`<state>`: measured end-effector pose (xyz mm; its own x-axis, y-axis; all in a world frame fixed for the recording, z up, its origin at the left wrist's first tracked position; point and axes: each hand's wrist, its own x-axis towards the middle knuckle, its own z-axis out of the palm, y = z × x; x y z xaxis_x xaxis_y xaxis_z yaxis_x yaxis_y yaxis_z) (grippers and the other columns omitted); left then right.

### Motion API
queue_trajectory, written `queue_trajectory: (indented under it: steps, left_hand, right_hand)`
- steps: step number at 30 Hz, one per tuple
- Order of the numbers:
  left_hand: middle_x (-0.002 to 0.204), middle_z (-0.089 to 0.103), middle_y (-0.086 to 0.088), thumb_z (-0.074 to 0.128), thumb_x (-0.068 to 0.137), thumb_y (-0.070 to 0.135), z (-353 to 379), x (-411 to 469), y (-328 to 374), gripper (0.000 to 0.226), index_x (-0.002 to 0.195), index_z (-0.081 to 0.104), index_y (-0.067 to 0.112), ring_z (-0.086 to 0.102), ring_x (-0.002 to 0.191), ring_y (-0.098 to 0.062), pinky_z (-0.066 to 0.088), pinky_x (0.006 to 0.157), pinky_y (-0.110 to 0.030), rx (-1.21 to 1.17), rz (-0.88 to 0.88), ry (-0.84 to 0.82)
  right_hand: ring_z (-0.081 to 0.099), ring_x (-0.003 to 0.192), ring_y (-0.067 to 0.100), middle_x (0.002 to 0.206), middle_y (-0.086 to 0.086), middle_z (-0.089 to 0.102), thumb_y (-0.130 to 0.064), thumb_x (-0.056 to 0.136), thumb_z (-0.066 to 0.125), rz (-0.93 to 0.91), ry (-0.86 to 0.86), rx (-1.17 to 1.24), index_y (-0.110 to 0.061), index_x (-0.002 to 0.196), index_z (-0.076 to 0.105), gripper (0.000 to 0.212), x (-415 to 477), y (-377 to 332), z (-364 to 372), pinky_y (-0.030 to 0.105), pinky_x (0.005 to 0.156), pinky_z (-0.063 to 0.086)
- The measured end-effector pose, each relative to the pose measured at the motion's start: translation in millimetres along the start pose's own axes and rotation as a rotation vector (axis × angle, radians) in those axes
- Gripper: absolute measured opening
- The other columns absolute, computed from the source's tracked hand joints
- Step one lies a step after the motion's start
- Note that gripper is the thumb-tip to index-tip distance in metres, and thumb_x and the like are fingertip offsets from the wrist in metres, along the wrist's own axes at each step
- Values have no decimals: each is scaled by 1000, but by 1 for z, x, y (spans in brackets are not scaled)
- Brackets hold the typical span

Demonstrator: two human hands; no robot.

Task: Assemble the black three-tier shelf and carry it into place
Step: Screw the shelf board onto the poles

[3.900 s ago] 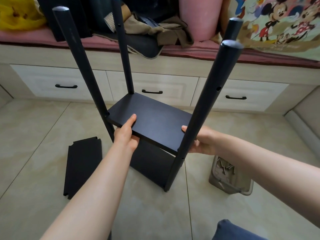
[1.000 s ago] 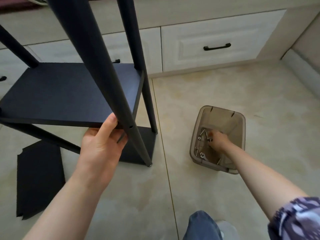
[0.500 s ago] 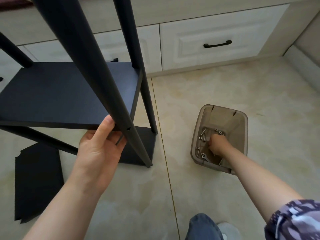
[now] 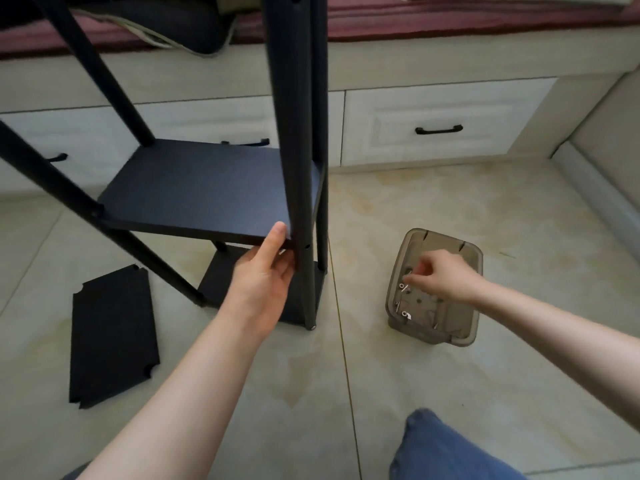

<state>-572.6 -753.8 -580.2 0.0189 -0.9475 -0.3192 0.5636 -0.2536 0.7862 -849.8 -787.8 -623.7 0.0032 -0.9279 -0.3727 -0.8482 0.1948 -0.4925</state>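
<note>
Shelf board edge pinched by left hand; right hand curled over bin, hold unclear.

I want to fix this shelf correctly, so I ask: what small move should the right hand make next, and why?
Probably bring the right hand across to the empty hole in the front post. It seems to pinch a screw over the tub, while the left hand holds the middle board beside that hole.
</note>
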Motion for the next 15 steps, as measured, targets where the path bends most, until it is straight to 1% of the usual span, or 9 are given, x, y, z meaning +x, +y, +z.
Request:
queue_trajectory:
  steps: [1, 3, 4, 6, 7, 9, 10, 12, 15]
  left_hand:
    - [109, 74, -5, 68, 81, 36, 1, -1, 0, 54, 126, 65, 7, 71, 105, -17, 51, 102, -33, -11, -9, -1]
    - [119, 73, -7, 66, 85, 38, 3, -3, 1, 58, 133, 62, 6, 70, 111, -18, 51, 103, -32, -27, -24, -1]
    - [123, 72, -8, 65, 88, 37, 3, -3, 1, 55, 134, 61, 7, 69, 114, -19, 50, 103, -32, -35, -31, 5]
    - [126, 71, -10, 60, 96, 37, 1, -3, 3, 47, 133, 62, 7, 69, 115, -20, 49, 104, -32, -43, -41, 10]
    - [126, 71, -11, 59, 96, 37, 1, -3, 4, 47, 133, 62, 7, 69, 115, -20, 49, 103, -32, -41, -47, 3]
    - [126, 70, -13, 63, 91, 39, -2, -4, 6, 53, 132, 62, 5, 69, 114, -21, 52, 98, -29, -34, -53, -13]
    - [124, 71, -14, 66, 87, 38, -4, -5, 6, 54, 130, 63, 4, 70, 114, -22, 54, 94, -28, -30, -50, -22]
    - [117, 74, -14, 69, 83, 33, -8, -5, 6, 45, 119, 68, 5, 70, 112, -25, 58, 88, -26, -17, -34, -55]
    - [111, 76, -13, 72, 82, 32, -12, -4, 5, 31, 104, 73, 9, 71, 110, -26, 57, 90, -29, 28, -6, -83]
  right_hand:
    - [58, 59, 11, 66, -3, 66, -26, 87, 73, -23, -33, 65, -13, 74, 62, 21, -15, -15, -5, 25, 58, 46]
    - [56, 54, 8, 62, -4, 67, -15, 88, 72, -26, -132, 312, -9, 81, 63, 13, -43, -43, -9, 21, 53, 46]
    - [55, 52, 7, 60, -3, 67, -10, 88, 71, -4, -179, 445, -6, 85, 63, 10, -54, -56, -11, 19, 51, 46]
    - [57, 53, 8, 64, 2, 70, -5, 86, 73, 47, -244, 650, -2, 90, 64, 11, -73, -81, -14, 18, 50, 48]
    - [59, 54, 9, 67, 5, 70, -3, 84, 74, 67, -270, 744, -2, 90, 64, 12, -81, -91, -16, 19, 51, 48]
    - [62, 57, 11, 75, 10, 72, -4, 79, 79, 88, -299, 899, -5, 86, 67, 14, -92, -109, -19, 21, 52, 49]
    - [63, 60, 12, 78, 10, 73, -7, 75, 83, 89, -292, 931, -9, 83, 69, 16, -95, -115, -19, 22, 54, 49]
    - [64, 64, 9, 77, 3, 72, -15, 69, 88, 84, -239, 934, -16, 79, 72, 19, -100, -122, -15, 24, 57, 50]
    - [63, 63, 5, 69, -4, 68, -20, 68, 89, 87, -136, 941, -19, 76, 71, 20, -101, -127, -6, 25, 61, 48]
